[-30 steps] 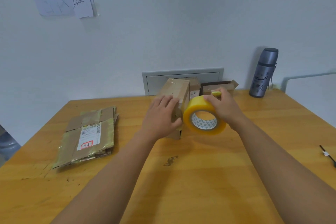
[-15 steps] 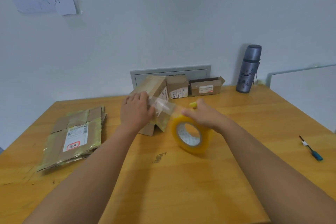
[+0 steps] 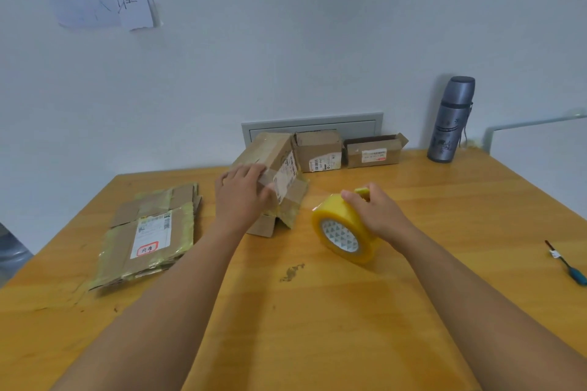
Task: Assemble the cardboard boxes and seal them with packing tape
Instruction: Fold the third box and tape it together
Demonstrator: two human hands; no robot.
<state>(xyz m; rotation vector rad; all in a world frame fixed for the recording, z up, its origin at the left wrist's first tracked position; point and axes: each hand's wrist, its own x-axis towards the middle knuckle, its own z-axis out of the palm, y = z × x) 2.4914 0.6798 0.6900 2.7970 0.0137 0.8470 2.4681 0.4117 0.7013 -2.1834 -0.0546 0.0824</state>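
Note:
A small brown cardboard box [image 3: 279,162] with a white label stands tilted at the middle of the wooden table [image 3: 317,311]. My left hand [image 3: 243,197] rests on its near side, fingers over a strip of clear tape on the box. To the right, my right hand [image 3: 374,211] grips a yellow roll of packing tape [image 3: 344,230], which stands on edge on the table, apart from the box.
A stack of flattened boxes [image 3: 149,232] lies at the left. Two small boxes [image 3: 317,152] [image 3: 373,152] stand against the back wall, and a grey flask [image 3: 451,120] is at the back right. A small teal-handled tool [image 3: 567,263] lies near the right edge.
My right hand has drawn the tape roll away from the box, to the right and down onto the table. My left hand stays on the box, now pressing the tape strip.

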